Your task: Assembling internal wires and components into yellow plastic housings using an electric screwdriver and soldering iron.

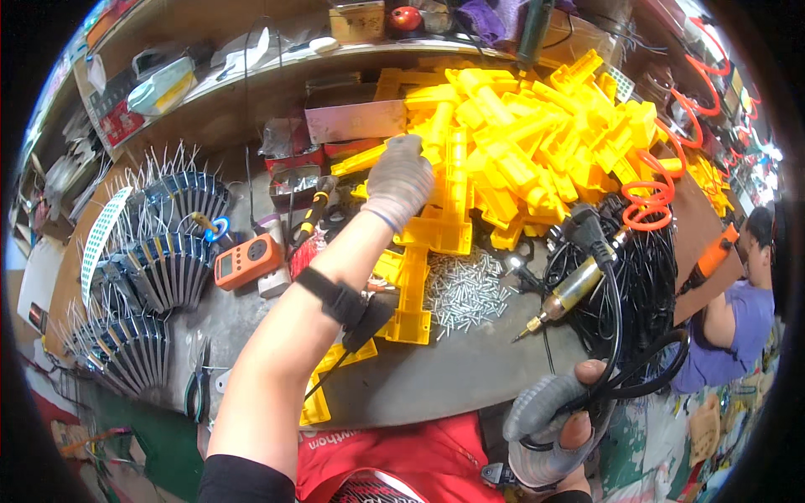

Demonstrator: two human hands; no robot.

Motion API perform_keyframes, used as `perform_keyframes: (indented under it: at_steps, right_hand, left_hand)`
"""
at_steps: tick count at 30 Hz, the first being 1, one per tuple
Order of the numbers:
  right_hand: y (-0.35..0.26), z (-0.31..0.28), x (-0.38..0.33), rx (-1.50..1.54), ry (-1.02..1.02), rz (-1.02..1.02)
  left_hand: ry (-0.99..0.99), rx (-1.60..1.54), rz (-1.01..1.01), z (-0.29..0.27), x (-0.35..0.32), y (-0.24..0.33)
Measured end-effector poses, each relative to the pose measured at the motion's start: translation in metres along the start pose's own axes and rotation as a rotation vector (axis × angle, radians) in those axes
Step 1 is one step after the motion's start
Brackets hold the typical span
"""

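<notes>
Glossy, angular yellow plastic housings (520, 138) are lying heaped at the back of the grey worktop (453, 381). The left hand (401, 178), in a grey knitted glove, is reaching among them with fingers curled narrow; whether it is gripping one cannot be told. The right hand (553, 427), gloved with bare fingertips, is closing around a smooth, looping black cable (617, 323) near the front edge. Shiny metal screws (470, 293) are forming a loose mound beside the housings. Leftward, a small open-topped box (292, 199) is holding little silvery pieces (303, 184).
</notes>
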State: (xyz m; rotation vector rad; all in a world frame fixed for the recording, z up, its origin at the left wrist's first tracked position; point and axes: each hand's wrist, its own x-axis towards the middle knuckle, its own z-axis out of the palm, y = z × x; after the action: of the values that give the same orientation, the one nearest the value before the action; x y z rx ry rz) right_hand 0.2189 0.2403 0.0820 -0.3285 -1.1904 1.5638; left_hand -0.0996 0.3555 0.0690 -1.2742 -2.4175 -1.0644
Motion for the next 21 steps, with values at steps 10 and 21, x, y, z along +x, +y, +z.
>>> perform_keyframes:
  at_steps: [10,21]
  right_hand:
    - [0.006,-0.010,0.023,-0.056,-0.110,0.010]
    - [0.030,-0.040,0.040,-0.130,-0.022,-0.013]
  left_hand:
    - [-0.038,-0.197,-0.820,0.039,0.073,-0.082]
    - [0.157,-0.417,-0.927,0.054,0.097,-0.100]
